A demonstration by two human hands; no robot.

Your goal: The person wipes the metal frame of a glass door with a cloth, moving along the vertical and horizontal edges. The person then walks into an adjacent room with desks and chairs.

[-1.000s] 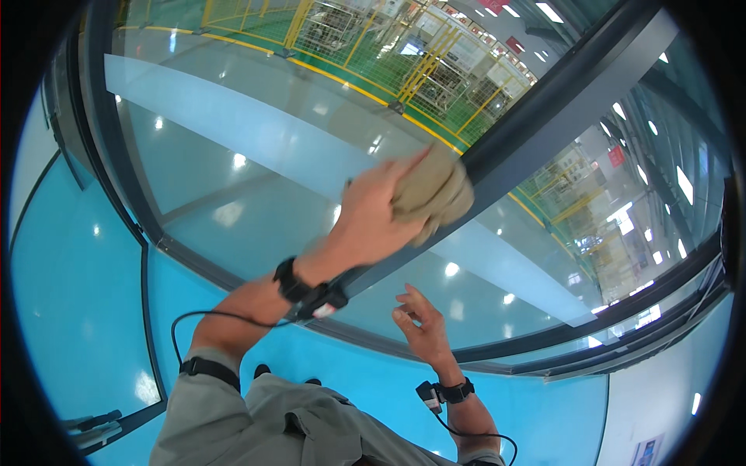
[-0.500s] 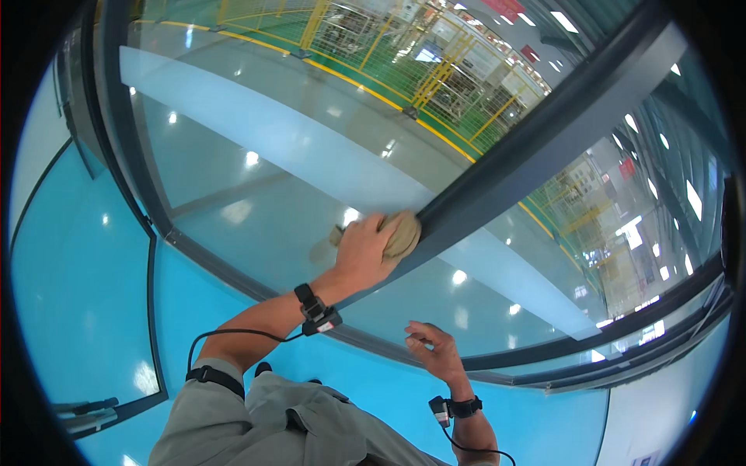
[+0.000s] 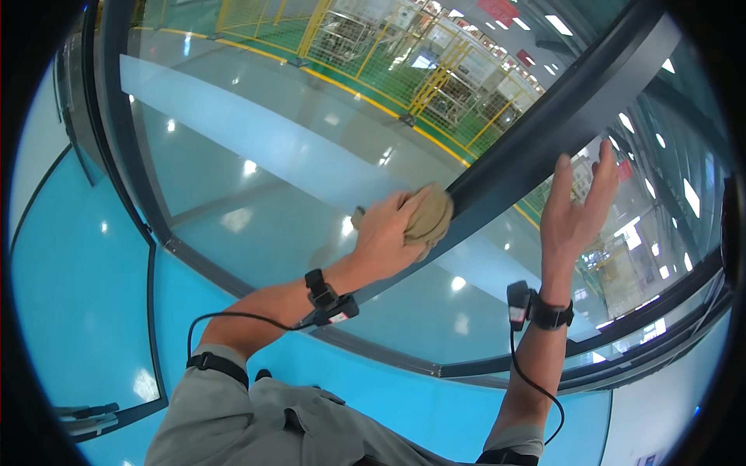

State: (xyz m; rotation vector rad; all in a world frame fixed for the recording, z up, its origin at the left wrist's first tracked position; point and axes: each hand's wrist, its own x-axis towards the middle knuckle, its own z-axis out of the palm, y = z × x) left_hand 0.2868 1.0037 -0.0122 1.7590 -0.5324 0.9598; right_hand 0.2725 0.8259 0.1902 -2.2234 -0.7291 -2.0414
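Note:
My left hand [image 3: 383,240] is closed round a bunched tan cloth [image 3: 430,217], which lies against the glass [image 3: 303,210] right beside the dark window post [image 3: 497,182]. The cloth bulges out past my fingers toward the post. Raised on the other side of the post, my right hand [image 3: 576,213] has its fingers apart and holds nothing. It is near the right-hand pane; whether it touches the glass I cannot tell. Both wrists wear black straps with small cabled devices.
Beyond the glass, a yellow mesh fence [image 3: 373,54] stands along a yellow floor line, with machinery behind it. A pale frosted band [image 3: 256,128] crosses the panes. To the left is a dark-framed glass door [image 3: 85,287]. The floor [image 3: 210,279] on my side is bright blue.
My left hand and the cloth have moved up and to the right along the post. My right hand has risen from low down to the right-hand pane, its fingers now spread.

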